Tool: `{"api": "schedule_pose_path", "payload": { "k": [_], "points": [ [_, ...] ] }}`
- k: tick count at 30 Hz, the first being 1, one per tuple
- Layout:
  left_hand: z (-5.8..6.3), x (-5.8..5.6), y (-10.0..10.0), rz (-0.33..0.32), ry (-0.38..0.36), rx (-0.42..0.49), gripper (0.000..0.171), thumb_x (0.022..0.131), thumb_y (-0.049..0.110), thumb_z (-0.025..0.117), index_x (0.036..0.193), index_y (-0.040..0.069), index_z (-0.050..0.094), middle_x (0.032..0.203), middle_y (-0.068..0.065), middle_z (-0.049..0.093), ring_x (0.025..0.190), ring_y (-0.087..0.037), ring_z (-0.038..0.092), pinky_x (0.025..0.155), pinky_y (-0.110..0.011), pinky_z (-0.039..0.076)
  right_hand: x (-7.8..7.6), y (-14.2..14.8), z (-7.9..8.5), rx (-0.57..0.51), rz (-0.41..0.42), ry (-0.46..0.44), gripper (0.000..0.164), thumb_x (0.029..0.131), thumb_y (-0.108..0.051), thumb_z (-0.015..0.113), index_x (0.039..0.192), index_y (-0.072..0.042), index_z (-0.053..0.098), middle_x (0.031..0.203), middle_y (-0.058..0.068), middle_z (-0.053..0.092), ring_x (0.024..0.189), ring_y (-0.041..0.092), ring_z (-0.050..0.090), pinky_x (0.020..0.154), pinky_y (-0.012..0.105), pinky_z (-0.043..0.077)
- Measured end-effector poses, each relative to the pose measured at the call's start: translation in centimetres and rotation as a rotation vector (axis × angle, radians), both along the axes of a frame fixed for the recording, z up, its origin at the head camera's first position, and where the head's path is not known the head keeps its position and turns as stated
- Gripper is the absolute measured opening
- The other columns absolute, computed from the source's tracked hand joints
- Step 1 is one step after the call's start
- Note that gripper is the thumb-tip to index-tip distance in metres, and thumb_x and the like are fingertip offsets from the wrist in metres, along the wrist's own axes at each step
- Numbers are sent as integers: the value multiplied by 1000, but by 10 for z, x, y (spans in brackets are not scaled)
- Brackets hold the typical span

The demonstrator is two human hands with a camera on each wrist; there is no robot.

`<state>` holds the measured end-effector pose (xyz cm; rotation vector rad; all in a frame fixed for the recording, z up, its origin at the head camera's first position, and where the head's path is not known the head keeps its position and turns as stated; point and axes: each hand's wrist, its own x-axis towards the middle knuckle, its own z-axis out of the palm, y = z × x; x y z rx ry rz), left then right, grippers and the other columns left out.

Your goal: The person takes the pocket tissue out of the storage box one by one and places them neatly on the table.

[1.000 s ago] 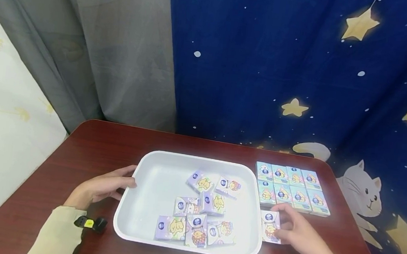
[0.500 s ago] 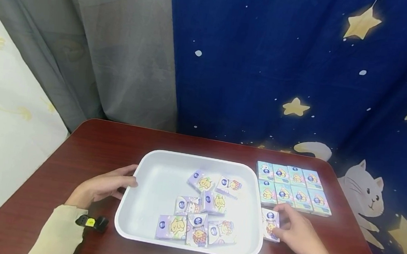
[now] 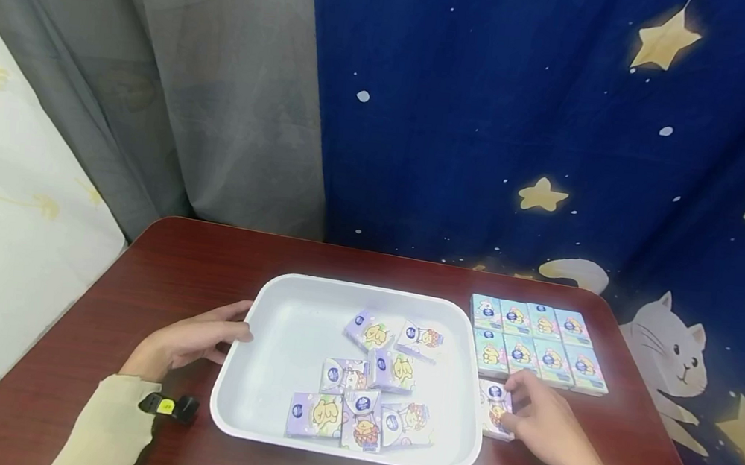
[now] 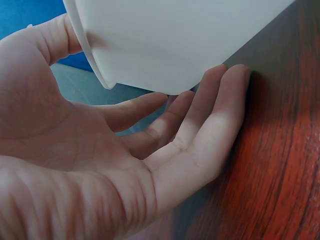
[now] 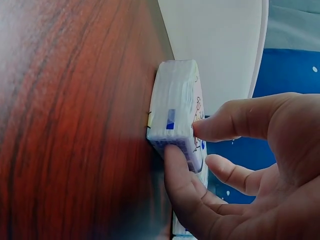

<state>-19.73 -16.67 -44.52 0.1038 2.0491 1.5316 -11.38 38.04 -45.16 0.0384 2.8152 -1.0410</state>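
A white plastic tray sits on the table with several purple-and-white tissue packs scattered inside, mostly in its right half. My left hand holds the tray's left side, the thumb over the rim and the fingers by the outer wall and bottom edge. Just outside the tray's right wall, my right hand pinches a white-and-purple tissue pack. That pack lies flat on the table in the right wrist view, with the thumb touching its printed face and a finger at its end.
Two rows of blue-green tissue packs lie side by side at the table's back right, just beyond the held pack. Dark red wood table surrounds the tray. A blue curtain with stars and a grey curtain hang behind.
My right hand has slid the tissue pack slightly away from me, closer to the blue-green rows. The left hand and the tray look unmoved.
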Motion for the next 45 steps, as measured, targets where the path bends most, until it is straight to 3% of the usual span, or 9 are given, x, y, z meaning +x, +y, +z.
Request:
{"api": "schedule_pose_path", "payload": {
  "k": [33, 41, 45],
  "points": [
    [-1, 1, -1, 3, -3, -5, 85, 99, 17, 63, 171, 1, 23, 135, -20, 67, 109, -34, 72, 92, -58, 62, -11, 1, 0, -1, -11, 45, 39, 83, -2, 85, 113, -3, 60, 101, 11, 71, 83, 22, 68, 68, 37, 57],
    [-1, 0, -1, 4, -1, -4, 85, 99, 17, 63, 171, 1, 23, 136, -20, 67, 108, -34, 72, 92, -58, 62, -15, -1, 11, 33, 20, 107, 34, 84, -2, 82, 111, -4, 62, 100, 9, 70, 80, 21, 63, 68, 37, 53],
    [0, 0, 0, 1, -1, 0, 84, 99, 17, 63, 171, 0, 23, 136, -20, 66, 108, -35, 73, 91, -58, 63, -16, -7, 21, 13, 33, 110, 31, 87, -1, 80, 112, -6, 62, 97, 7, 69, 74, 20, 61, 62, 33, 52]
  ]
}}
